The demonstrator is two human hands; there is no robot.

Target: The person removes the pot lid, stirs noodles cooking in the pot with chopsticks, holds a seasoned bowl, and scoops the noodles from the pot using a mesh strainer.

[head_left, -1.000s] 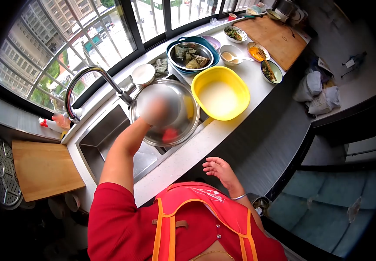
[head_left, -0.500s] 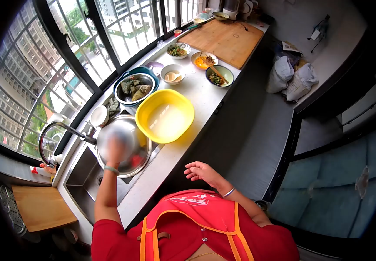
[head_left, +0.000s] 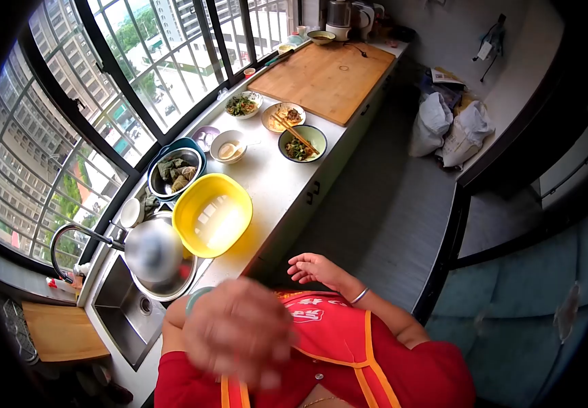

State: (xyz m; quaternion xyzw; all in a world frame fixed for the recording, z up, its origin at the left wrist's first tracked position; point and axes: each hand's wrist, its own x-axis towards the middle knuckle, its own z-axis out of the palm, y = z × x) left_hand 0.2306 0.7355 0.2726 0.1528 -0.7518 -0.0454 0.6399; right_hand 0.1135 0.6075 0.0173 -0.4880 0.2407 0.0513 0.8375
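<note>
My left hand (head_left: pixel 243 333) is raised in front of my chest and smeared by motion, so its fingers are unclear. My right hand (head_left: pixel 320 270) hovers before the apron (head_left: pixel 321 323), palm inward, fingers loosely apart with nothing in them. A shiny round metal lid or basin (head_left: pixel 166 281) lies by the sink, its middle blurred. Against it stands a yellow plastic basin (head_left: pixel 236 204) on the counter. Behind that, a metal bowl (head_left: pixel 196 160) holds several dark leaf-wrapped bundles (head_left: pixel 177 171).
The steel sink (head_left: pixel 120 306) and curved faucet (head_left: pixel 69 229) are at left. Food bowls, including a green one with chopsticks (head_left: pixel 316 138), line the counter. A wooden board (head_left: pixel 328 78) lies farther back. White sacks (head_left: pixel 437 122) rest on the floor at right.
My left hand has left the round metal thing and come back toward my chest. My right hand has stayed nearly in place. The view has turned, shifting the counter leftward.
</note>
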